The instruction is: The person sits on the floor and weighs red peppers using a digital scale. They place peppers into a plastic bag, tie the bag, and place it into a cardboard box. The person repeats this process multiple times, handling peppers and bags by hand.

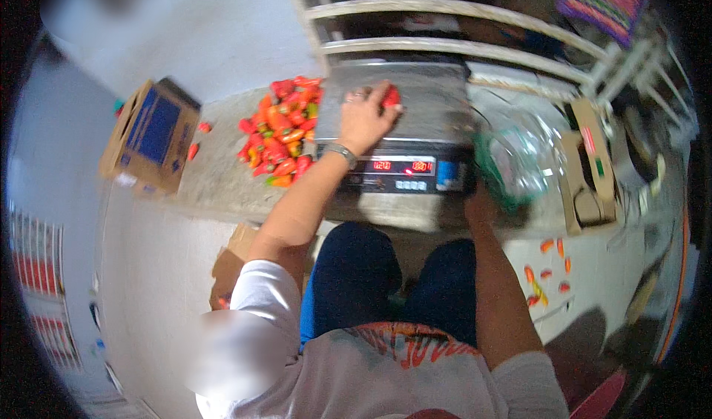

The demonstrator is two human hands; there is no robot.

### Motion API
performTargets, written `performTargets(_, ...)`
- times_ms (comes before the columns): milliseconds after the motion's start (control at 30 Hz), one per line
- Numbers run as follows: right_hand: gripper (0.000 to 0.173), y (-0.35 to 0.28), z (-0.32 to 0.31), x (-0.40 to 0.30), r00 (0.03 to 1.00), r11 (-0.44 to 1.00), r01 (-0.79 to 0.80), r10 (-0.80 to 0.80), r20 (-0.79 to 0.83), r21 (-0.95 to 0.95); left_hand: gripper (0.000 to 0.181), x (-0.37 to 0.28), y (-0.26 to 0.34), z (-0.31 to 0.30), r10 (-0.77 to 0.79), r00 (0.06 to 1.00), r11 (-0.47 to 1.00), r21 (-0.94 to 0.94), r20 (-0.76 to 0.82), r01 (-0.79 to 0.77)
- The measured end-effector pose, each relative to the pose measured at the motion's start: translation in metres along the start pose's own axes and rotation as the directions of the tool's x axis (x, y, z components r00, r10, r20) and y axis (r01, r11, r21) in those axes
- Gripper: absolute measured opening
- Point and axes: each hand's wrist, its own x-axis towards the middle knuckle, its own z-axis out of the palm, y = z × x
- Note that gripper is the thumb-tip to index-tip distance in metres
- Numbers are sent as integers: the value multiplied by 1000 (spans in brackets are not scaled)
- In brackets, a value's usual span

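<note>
My left hand (367,110), with a bracelet at the wrist, is over the steel platform of a digital scale (434,102). A red pepper (391,96) shows between its index finger and thumb. Below the platform, the scale's display (403,165) glows with red digits. A heap of red, orange and green-tinged peppers (278,124) lies against the scale's left side. My right hand (479,205) is low beside the scale's right front corner, dark and blurred, so its fingers cannot be made out. Nearest to it is a clear plastic bag with green edging (517,163).
A cardboard box (153,135) stands at the ledge's left end, with two loose peppers (193,151) beside it. An opened carton (589,168) is at the right. White railings (456,45) run behind the scale. Several peppers (546,274) lie on the tiled floor, lower right.
</note>
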Motion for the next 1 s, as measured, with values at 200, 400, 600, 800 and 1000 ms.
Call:
performTargets(200,45,7,-6,-7,985,998,53,-57,-163,-27,48,-30,-71,-27,-162,948,986,-15,-274,164)
performTargets(400,49,15,8,-1,948,982,148,-175,-267,-121,41,-79,-180,-53,-490,749,791,132,-446,597)
performTargets(600,50,-22,-33,-20,999,1000,-6,7,-43,25,41,-102,-205,-80,-719,683,682,58,-124,729)
performTargets(800,50,-29,-45,-30,1000,999,-25,25,5,-45,51,-110,-179,-55,-672,741,657,457,-7,600)
performTargets(1000,47,-4,-12,-15,963,992,104,-118,-244,-67,35,-87,-163,-83,-807,583,165,-910,97,381)
